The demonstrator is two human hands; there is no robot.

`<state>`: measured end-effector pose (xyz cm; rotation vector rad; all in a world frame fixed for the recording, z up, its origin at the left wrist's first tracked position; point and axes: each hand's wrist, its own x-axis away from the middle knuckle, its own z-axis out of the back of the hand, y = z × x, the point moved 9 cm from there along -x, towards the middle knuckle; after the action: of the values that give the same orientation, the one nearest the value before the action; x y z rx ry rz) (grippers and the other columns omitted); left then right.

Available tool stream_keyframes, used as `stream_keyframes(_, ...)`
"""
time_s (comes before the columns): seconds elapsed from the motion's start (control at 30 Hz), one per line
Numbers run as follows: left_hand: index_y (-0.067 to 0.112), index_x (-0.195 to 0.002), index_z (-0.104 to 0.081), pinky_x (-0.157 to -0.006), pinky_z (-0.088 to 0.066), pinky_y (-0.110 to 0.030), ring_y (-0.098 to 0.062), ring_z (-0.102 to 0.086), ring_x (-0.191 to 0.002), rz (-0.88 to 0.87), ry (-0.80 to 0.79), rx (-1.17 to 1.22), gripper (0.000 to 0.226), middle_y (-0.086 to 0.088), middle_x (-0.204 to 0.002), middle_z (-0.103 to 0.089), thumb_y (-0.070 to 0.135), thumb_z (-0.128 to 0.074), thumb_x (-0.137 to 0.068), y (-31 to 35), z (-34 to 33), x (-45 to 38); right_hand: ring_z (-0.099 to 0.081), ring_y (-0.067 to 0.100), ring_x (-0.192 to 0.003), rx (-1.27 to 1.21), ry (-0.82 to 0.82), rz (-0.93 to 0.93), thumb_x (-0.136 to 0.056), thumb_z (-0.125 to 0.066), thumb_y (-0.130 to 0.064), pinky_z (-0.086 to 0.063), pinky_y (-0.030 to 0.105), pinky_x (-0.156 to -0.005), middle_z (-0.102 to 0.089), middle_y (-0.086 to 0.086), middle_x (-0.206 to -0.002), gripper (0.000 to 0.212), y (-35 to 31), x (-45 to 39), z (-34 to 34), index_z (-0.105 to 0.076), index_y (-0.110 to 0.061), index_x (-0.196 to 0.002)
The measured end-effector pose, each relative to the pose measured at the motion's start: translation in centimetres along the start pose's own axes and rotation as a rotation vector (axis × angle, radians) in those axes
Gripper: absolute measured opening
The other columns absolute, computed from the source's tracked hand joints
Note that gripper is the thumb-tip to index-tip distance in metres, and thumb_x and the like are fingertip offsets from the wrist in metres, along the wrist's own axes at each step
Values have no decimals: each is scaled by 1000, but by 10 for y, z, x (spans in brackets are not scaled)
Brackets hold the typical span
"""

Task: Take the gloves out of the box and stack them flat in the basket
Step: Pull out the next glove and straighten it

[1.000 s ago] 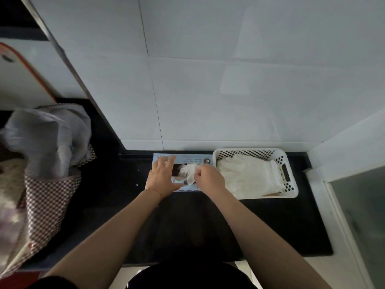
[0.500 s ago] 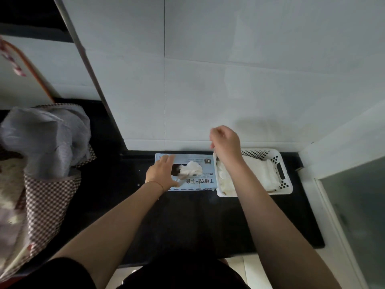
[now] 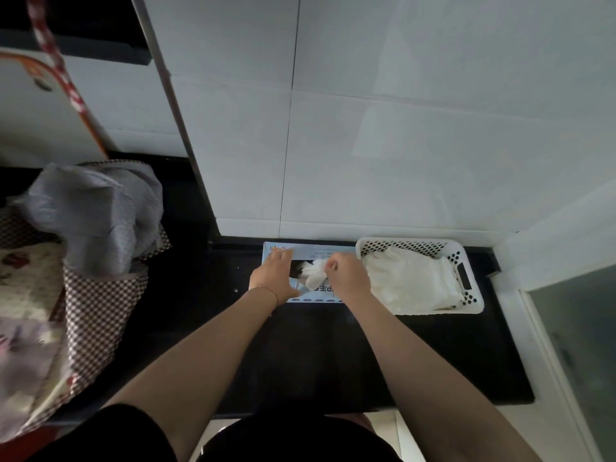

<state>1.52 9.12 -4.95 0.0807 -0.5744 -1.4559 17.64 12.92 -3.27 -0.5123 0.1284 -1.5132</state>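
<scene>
A light blue glove box (image 3: 313,253) lies flat on the black counter against the wall. My left hand (image 3: 274,275) rests palm-down on its left part, fingers spread, holding it still. My right hand (image 3: 348,275) is over the box's opening, fingers pinched on a white glove (image 3: 313,273) that sticks out of the opening. Right beside the box stands a white perforated basket (image 3: 470,296) with a flat pile of white gloves (image 3: 408,283) inside.
The black counter (image 3: 333,355) ends at a white tiled wall behind and a white ledge (image 3: 520,315) at the right. At the left sits a checked fabric bag (image 3: 90,315) stuffed with grey cloth (image 3: 96,211).
My right hand has come back down from above the basket to the box opening and closed on a glove. My left hand has stayed on the box.
</scene>
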Motion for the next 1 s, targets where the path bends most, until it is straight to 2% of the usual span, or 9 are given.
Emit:
stream_keyframes(0.13,22,-149,-28,-96,-52,-37,-19,-46,-132,13,21,21,91,1,-151,-38,44,-78,-76,0,3,1,-57,18,-98,-21,-138,34,-87,-60,-25,-48,33,-79,-50,-4,-117,38,-4,-2,-14,-58,-26,-125)
stream_keyframes(0.23,22,-148,-28,-91,-54,-36,-20,-51,-126,10,30,14,90,1,-149,-41,44,-78,-76,0,4,2,-55,18,-75,2,-31,76,-94,-50,-18,-45,31,-65,-55,2,-95,19,-8,-3,-7,-69,-17,-88)
stream_keyframes(0.3,22,-146,-29,-83,-55,-34,-20,-56,-118,13,34,8,90,1,-143,-46,43,-79,-75,-3,5,3,-40,14,-56,-104,104,92,-90,-49,-10,-30,27,-51,-46,-1,-67,30,-18,-3,14,-52,-17,-61)
stream_keyframes(0.47,21,-145,-27,-63,-47,-28,-20,-61,-98,23,44,-4,93,1,-131,-53,44,-80,-73,-5,9,4,-48,14,-72,-249,289,85,-90,-53,-3,-28,11,-56,-55,0,-85,20,-20,1,73,-62,-11,-73)
stream_keyframes(0.6,23,-146,-26,-70,-52,-29,-19,-60,-108,14,67,-22,93,3,-138,-50,49,-78,-74,-4,7,6,-51,19,-87,-41,-17,201,-91,-49,-8,-35,27,-70,-55,6,-93,23,-31,12,17,-61,-15,-72)
stream_keyframes(0.7,23,-146,-27,-73,-53,-31,-19,-59,-111,5,73,-13,91,2,-138,-50,48,-78,-75,-2,5,5,-54,23,-91,-109,-57,128,-99,-46,-10,-42,33,-72,-57,10,-98,17,-25,16,6,-60,-3,-91)
stream_keyframes(0.8,23,-146,-27,-78,-54,-32,-19,-59,-114,6,80,-12,89,2,-142,-48,47,-77,-77,-3,6,6,-52,18,-82,-274,-62,8,-102,-43,-14,-41,29,-66,-56,3,-93,12,-27,22,7,-53,-10,-97)
stream_keyframes(0.9,22,-150,-23,-84,-54,-34,-20,-54,-125,23,66,-10,89,1,-152,-39,43,-75,-80,-5,4,6,-52,17,-77,-397,-144,26,-99,-46,-17,-41,30,-65,-55,0,-83,10,-60,34,-10,-53,-11,-96)
stream_keyframes(1.0,21,-152,-23,-89,-54,-35,-18,-51,-130,5,51,-27,86,3,-157,-32,38,-72,-84,-5,2,6,-53,11,-72,-479,-191,39,-101,-47,-22,-42,22,-60,-58,-2,-81,13,-76,42,-22,-55,-13,-96)
